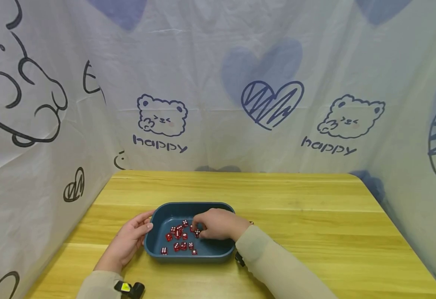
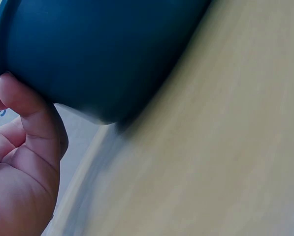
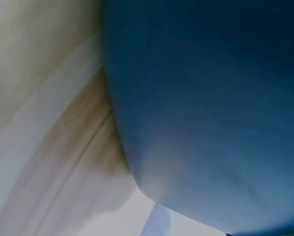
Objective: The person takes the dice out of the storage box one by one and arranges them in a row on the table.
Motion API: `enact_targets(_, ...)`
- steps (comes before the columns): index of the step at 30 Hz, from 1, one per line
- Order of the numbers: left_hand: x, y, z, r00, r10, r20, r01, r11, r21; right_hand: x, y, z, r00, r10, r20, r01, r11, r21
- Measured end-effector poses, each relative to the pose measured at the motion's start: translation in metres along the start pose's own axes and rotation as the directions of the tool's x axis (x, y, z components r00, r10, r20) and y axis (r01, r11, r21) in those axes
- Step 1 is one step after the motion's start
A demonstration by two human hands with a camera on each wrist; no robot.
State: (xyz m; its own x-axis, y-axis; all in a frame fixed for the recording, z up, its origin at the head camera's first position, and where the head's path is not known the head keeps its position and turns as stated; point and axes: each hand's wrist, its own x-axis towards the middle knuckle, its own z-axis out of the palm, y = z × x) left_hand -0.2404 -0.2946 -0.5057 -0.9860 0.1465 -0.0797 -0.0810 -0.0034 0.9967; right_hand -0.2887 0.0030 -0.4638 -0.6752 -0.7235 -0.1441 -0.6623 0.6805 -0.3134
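Observation:
A dark blue-green plastic box (image 1: 188, 259) with rounded corners stands on the table, and several red dice (image 1: 178, 233) with white pips lie in its left and middle part. My left hand (image 1: 130, 236) holds the box at its left end, thumb at the rim; in the left wrist view the thumb and curled fingers (image 2: 26, 108) lie against the outer wall. Reaching over the right side, my right hand (image 1: 218, 224) has its index finger and thumb bent around a red die (image 1: 197, 233) inside the box. The right wrist view has only the box wall (image 3: 201, 123), the hand out of sight.
The yellow wood-grain table (image 1: 315, 224) spreads out behind and to the right of the box. A pale curtain (image 1: 210, 124) with hearts and bear drawings hangs along the table's back and sides. Each wrist carries a small black camera (image 1: 132, 289).

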Motion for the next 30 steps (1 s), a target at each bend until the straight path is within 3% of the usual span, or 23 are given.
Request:
enact_targets(10, -0.0008, -0.0012, -0.0002, 1.000, -0.001, 0.000, 0.001, 1.000, 0.005, -0.0018, -0.0028, 0.0011, 0.999, 0.020, 0.038, -0.017, 0.996, -0.089)
enact_targets(30, -0.0006, -0.0001, 0.0001, 1.000, -0.005, -0.011, 0.005, 1.000, 0.013, -0.0028, 0.0004, -0.0031, 0.994, -0.092, -0.065, 0.088, 0.994, -0.062)
